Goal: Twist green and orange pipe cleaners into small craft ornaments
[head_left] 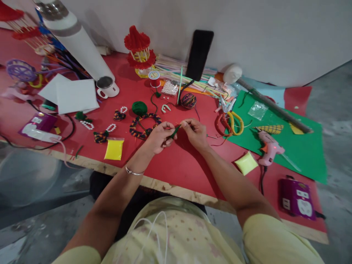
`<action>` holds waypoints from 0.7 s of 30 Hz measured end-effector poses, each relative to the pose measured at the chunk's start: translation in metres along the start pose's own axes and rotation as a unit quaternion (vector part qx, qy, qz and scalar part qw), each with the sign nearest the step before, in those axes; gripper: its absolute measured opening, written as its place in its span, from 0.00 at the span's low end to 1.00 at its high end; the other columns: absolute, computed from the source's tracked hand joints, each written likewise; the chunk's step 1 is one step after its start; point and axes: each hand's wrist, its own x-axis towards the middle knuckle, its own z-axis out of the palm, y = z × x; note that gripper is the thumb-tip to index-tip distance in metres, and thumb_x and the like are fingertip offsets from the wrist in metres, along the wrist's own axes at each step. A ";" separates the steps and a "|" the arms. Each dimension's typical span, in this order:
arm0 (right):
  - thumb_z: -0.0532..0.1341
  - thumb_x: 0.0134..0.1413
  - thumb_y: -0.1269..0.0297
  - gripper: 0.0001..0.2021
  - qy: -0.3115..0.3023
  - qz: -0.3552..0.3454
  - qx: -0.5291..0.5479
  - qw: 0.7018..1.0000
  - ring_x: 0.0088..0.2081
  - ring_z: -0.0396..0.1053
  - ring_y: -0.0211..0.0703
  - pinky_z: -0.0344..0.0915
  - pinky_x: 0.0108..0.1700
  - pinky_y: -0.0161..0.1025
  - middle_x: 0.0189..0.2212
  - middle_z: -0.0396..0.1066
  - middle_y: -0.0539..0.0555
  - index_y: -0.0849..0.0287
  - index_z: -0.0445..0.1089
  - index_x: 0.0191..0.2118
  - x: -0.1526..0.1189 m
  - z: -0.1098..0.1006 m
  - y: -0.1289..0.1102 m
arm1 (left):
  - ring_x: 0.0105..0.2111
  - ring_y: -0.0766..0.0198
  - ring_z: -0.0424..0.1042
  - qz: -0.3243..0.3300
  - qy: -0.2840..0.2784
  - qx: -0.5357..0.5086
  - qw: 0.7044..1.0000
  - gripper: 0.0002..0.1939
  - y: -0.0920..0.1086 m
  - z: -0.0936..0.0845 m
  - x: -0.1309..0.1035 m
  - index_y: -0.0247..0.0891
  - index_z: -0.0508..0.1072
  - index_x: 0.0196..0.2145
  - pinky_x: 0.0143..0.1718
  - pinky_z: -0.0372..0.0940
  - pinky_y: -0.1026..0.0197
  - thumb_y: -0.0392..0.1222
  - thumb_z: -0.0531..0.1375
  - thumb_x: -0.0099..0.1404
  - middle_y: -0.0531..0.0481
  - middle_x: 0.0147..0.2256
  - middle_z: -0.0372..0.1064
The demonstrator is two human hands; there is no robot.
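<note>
Fingers of the left hand (161, 137) are pinching a small green piece (176, 131) above the worktop (170, 168); those of the right hand (196, 135) are pinching its tip. For neatness, the left grip should be holding firm, the right working gently. A braided ring (133, 129) is lying beside the left hand, a yarn ball (188, 101) and scissors (226, 116) farther out.

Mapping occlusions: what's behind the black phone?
Pale sticks show on both sides of the phone, with the grey wall beyond. Whatever sits directly behind the phone, including any prop, is covered.
</note>
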 end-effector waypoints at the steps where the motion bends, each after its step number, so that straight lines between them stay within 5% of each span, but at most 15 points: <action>1: 0.62 0.61 0.49 0.15 -0.004 0.002 0.004 1.000 0.31 0.69 0.39 0.65 0.37 0.39 0.29 0.74 0.51 0.55 0.75 0.32 0.000 0.000 0.000 | 0.11 0.75 0.55 -0.007 -0.008 0.007 1.000 0.19 0.000 0.000 0.000 0.42 0.61 0.37 0.11 0.42 0.73 0.45 0.68 0.56 0.56 0.22 0.70; 7: 0.63 0.59 0.47 0.16 -0.024 0.016 0.050 0.998 0.28 0.68 0.37 0.66 0.34 0.37 0.26 0.73 0.50 0.56 0.75 0.33 -0.002 0.001 0.002 | 0.12 0.75 0.59 -0.026 -0.022 0.037 0.999 0.22 0.000 0.004 -0.001 0.40 0.62 0.35 0.09 0.42 0.72 0.59 0.65 0.61 0.52 0.26 0.73; 12: 0.63 0.59 0.48 0.16 -0.019 0.020 0.055 0.998 0.28 0.69 0.36 0.66 0.34 0.35 0.26 0.73 0.50 0.56 0.74 0.32 -0.001 0.002 0.002 | 0.13 0.75 0.60 -0.017 -0.015 0.060 0.998 0.23 -0.001 0.005 -0.002 0.39 0.63 0.33 0.09 0.45 0.73 0.49 0.72 0.52 0.54 0.26 0.73; 16: 0.62 0.60 0.48 0.16 -0.022 0.016 0.058 0.998 0.28 0.69 0.36 0.67 0.34 0.36 0.26 0.73 0.50 0.56 0.74 0.33 -0.001 0.002 0.002 | 0.11 0.76 0.55 -0.003 0.003 0.055 0.998 0.21 -0.004 0.004 -0.001 0.37 0.67 0.35 0.10 0.45 0.73 0.45 0.74 0.50 0.62 0.17 0.62; 21: 0.63 0.60 0.52 0.13 0.015 -0.002 0.065 0.998 0.32 0.69 0.37 0.68 0.38 0.37 0.32 0.73 0.50 0.53 0.74 0.45 -0.002 0.001 0.001 | 0.12 0.78 0.55 0.047 0.047 0.014 0.998 0.24 -0.006 0.003 0.004 0.36 0.67 0.30 0.10 0.44 0.73 0.43 0.76 0.43 0.61 0.17 0.63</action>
